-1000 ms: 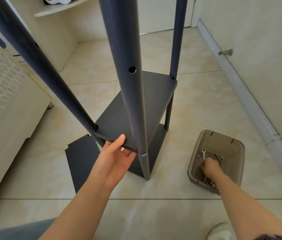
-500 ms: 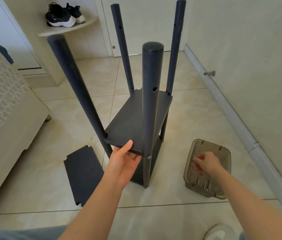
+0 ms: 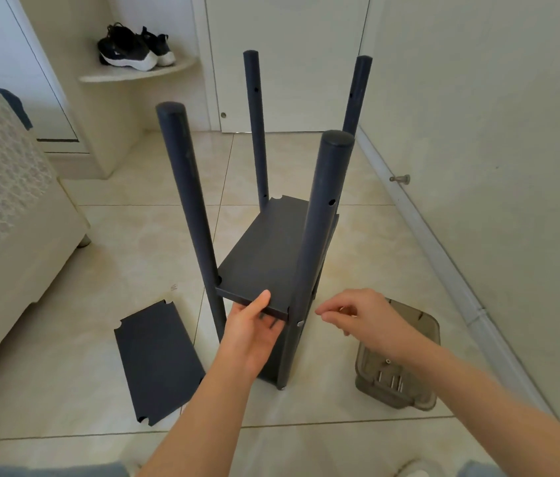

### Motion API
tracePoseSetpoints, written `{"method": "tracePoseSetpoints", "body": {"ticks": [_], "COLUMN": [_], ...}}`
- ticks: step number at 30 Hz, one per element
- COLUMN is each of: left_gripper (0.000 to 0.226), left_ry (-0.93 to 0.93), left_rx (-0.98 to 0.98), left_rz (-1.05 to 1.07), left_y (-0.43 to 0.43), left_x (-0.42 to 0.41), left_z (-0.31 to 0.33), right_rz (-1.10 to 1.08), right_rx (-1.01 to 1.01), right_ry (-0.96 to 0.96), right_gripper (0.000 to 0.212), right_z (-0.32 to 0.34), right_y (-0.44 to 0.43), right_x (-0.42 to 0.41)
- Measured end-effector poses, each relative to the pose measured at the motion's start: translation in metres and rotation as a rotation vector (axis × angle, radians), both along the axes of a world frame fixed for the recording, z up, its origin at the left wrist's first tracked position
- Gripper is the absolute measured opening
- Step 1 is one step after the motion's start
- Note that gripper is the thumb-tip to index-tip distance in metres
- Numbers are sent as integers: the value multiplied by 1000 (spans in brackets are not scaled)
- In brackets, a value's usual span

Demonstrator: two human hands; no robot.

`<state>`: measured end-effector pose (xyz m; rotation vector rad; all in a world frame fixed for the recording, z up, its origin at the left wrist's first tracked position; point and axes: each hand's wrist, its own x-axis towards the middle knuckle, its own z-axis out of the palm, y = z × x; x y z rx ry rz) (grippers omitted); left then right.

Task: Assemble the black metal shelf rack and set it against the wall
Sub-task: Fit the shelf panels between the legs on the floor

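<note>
The black shelf rack [image 3: 271, 249] stands on the tiled floor with several upright round posts and a shelf board partway up. My left hand [image 3: 254, 327] grips the near edge of that board, thumb on top and fingers underneath. My right hand [image 3: 357, 316] hovers just right of the near right post [image 3: 319, 215], fingers curled as if pinching something small; what it holds is too small to make out. A silver screw head [image 3: 300, 323] shows in that post at board height. A loose black shelf board [image 3: 156, 359] lies flat on the floor to the left.
A translucent brown plastic box [image 3: 405, 390] with several metal screws sits on the floor at the right, near the wall. A cream bed [image 3: 6, 215] fills the left side. A door stop [image 3: 400, 179] sticks out of the right wall. Shoes [image 3: 134, 49] sit on a corner shelf.
My right hand has left the box and risen toward the near right post. The view has pulled back and up, so the post tops show. My left hand kept its grip on the board.
</note>
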<state>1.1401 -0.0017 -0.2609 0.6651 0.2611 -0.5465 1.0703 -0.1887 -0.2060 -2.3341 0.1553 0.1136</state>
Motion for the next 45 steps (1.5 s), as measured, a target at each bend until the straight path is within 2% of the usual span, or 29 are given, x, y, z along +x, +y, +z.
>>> {"method": "tracePoseSetpoints", "body": {"ticks": [6,11,16,21,27,31,38,43,45], "left_gripper": [54,47,52,54,49,47,49,27,29], "left_ry": [-5,5,-10,-14,-21,-31,-19,17,42], "left_rx": [-21,-16,-26,-14,-21,-12,16,-29,-50], "left_rz": [0,-4,-7,-1,16,13,26,51,68], "left_y": [0,-1,1,0,1,1,8,9,9], "left_x": [1,3,3,2,3,5,9,16,19], "left_z": [2,1,1,3,2,1,4,10,12], "right_rz": [-116,-126,-6,4,8,104,271,362,393], "right_rx": [-55,70,-89,-80,-13,10,18,-47,-67], "right_ry": [-214,-12,-35,-112,-115,-45,-51,-20,-11], "right_gripper": [13,31,28,51,47,52,43,41,39], "right_z": [13,-1,-4,-11,-16,-12,0,17,25], "right_y": [22,29,33,36,39,36,34,31,31], "right_x": [-1,-2,-8,-1,8,13,25,49,59]}}
